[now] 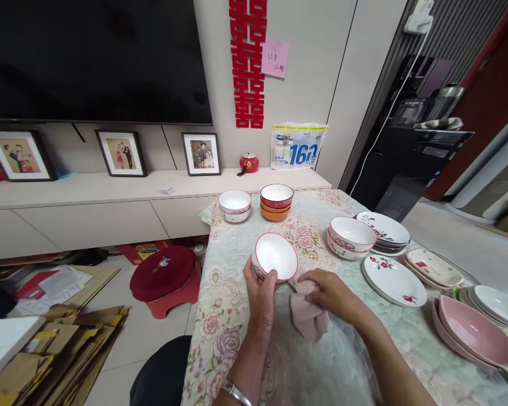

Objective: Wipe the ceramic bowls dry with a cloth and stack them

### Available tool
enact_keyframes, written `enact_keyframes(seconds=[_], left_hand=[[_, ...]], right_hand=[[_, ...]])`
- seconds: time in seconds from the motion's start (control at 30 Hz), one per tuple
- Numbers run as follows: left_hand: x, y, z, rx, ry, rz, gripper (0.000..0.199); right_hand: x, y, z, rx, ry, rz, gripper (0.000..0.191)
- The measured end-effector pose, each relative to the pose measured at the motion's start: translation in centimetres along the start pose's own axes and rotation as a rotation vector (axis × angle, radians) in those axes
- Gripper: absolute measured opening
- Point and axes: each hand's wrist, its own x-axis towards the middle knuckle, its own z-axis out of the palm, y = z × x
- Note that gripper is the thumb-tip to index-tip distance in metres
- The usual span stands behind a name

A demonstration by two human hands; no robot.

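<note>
My left hand (262, 293) grips a white bowl (276, 255) with a red rim, its thumb over the near edge and the bowl's inside facing up. To the right, my right hand (330, 290) pinches a pinkish cloth (308, 313) that hangs down close to the bowl's lower right edge. Two stacked white bowls (235, 204) stand beyond on the left, beside a stack of red and orange bowls (276, 198). Another pair of white bowls (352, 235) is on the right.
Plates (393, 280), a stack of dark-edged plates (385, 228), oblong dishes (435, 266) and pink leaf-shaped bowls (476, 330) cover the right side of the flowered tablecloth (220, 321). A red stool (165, 273) stands left of the table. Behind is a white cabinet (161, 189).
</note>
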Motion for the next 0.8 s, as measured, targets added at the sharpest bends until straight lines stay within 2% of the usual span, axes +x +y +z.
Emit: enact_keyframes(seconds=[0.03,0.1,0.17,0.2,0.27,0.37,0.43,0.5,0.6,0.7,0.8], left_hand=[[0.0,-0.1,0.0,0.013,-0.003,0.01,0.075],[0.1,-0.4,0.0,0.045,-0.013,0.023,0.077],[0.0,-0.7,0.0,0.092,-0.042,0.034,0.077],[-0.1,-0.7,0.1,0.116,-0.068,0.042,0.077],[-0.4,-0.6,0.3,0.161,-0.142,0.066,0.074],[-1.2,-0.2,0.7,0.231,-0.247,0.11,0.071],[-1.7,0.2,1.0,0.282,-0.277,0.132,0.071],[-2.1,0.5,1.2,0.306,-0.295,0.146,0.072],[-2.1,0.7,1.1,0.307,-0.286,0.168,0.072],[-1.8,0.6,0.6,0.303,-0.292,0.198,0.074],[-1.4,0.5,0.3,0.263,-0.335,0.16,0.08]], right_hand=[[0.2,0.3,-0.3,0.079,0.074,0.022,0.038],[0.6,0.5,-0.9,0.229,0.306,0.049,0.037],[0.7,0.3,-1.1,0.287,0.534,0.014,0.037],[0.8,0.1,-1.0,0.266,0.597,-0.035,0.037],[0.8,-0.3,-0.3,0.136,0.627,-0.16,0.035],[0.9,-0.7,1.0,-0.112,0.498,-0.272,0.037],[1.0,-1.0,1.8,-0.206,0.359,-0.267,0.033],[1.1,-1.4,2.2,-0.194,0.247,-0.24,0.028],[0.9,-2.1,2.3,0.001,0.173,-0.238,0.023],[0.7,-2.8,2.1,0.316,0.078,-0.21,0.025],[0.4,-3.2,1.9,0.578,-0.047,-0.09,0.045]])
